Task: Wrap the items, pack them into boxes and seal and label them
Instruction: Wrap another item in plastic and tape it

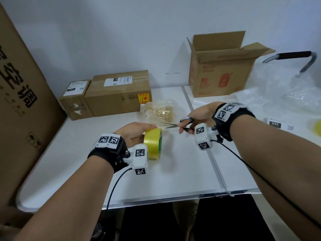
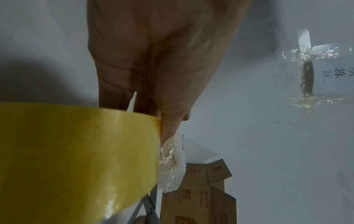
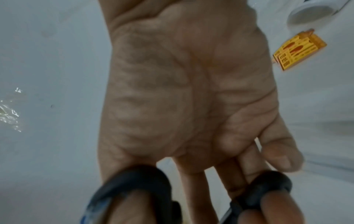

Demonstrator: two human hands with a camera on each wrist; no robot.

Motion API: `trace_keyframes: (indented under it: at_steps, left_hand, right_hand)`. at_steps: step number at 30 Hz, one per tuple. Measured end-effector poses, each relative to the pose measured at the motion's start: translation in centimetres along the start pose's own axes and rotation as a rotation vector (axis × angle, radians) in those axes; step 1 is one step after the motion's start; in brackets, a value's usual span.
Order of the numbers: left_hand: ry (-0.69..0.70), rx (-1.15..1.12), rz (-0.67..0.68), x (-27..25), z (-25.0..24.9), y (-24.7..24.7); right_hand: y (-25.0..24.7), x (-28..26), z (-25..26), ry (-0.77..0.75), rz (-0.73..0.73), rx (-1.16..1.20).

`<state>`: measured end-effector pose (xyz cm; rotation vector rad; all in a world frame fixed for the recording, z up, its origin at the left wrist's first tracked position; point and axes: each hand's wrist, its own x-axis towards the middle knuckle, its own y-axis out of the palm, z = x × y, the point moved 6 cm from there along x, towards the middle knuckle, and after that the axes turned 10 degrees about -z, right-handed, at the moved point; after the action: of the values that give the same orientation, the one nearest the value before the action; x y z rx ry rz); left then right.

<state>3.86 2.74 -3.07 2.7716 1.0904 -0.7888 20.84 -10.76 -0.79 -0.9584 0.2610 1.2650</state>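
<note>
Both hands are busy over the white table (image 1: 173, 171). One yellow tape roll (image 1: 153, 143) stands on its edge on the table, and the left hand (image 1: 135, 133) grips it from above, fingers curled over the top. One pair of scissors (image 1: 177, 125) is in the right hand (image 1: 199, 115), with the thumb and fingers pushed through the two black loops; the blades are a little apart and point to 9 o'clock, toward the roll, not touching it. One wrapped bundle (image 1: 159, 111), gold under clear plastic, lies on the table at 12 o'clock from the roll, just behind the blades. I count three small boxes: two shut boxes (image 1: 106, 96) with white labels sit side by side and touching at 11 o'clock, and one open box (image 1: 222, 70) stands at 1 o'clock with its flaps up. One very big carton (image 1: 20, 105) leans at 9 o'clock. Loose clear wrap (image 1: 278, 91) is heaped at 2 o'clock, and a label sheet (image 1: 278, 125) lies at 3 o'clock.
</note>
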Motion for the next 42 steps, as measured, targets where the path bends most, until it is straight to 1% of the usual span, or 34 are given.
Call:
trace_keyframes:
  at_steps: [6,9,13,16,20,25,30,32,34,38,40,42]
  left_hand:
    - [-0.002,0.023,0.014,0.3,0.1,0.0]
    - [-0.006,0.02,0.037,0.4,0.1,0.1]
    - [-0.028,0.006,0.035,0.4,0.2,0.0]
    - [-0.031,0.007,0.031,0.5,0.3,0.0]
    - [-0.034,0.021,0.025,0.7,0.3,-0.1]
    - [0.002,0.034,0.023,0.8,0.0,0.1]
    - [0.021,0.026,0.036,0.6,-1.0,-0.3]
    - [0.023,0.077,0.03,0.6,-1.3,-0.7]
    - [0.017,0.174,0.003,0.6,-1.5,-1.1]
    - [0.048,0.452,-0.078,0.8,-2.5,-2.4]
    - [0.091,0.513,-0.114,0.8,-3.3,-3.4]
    - [0.193,0.634,-0.189,1.1,-4.5,-4.6]
  right_hand:
    - [1.3,1.6,1.6,-0.002,0.032,0.028]
    - [1.4,2.2,1.7,0.006,0.026,0.022]
    - [1.6,3.5,1.5,-0.008,0.059,0.042]
    - [1.4,4.4,1.4,-0.043,0.033,-0.002]
    - [0.7,5.4,1.4,-0.102,-0.067,-0.067]
    - [0.3,5.4,1.3,-0.139,-0.113,-0.158]
    - [1.2,5.4,1.2,-0.119,-0.073,-0.131]
    - [1.3,5.2,1.3,-0.103,-0.045,-0.129]
    - [1.2,5.0,1.5,-0.091,-0.061,-0.149]
    - [-0.1,4.6,2.1,-0.133,-0.255,-0.217]
    - [0.2,4.4,2.2,-0.146,-0.25,-0.231]
    - [1.0,4.4,2.1,-0.136,-0.189,-0.299]
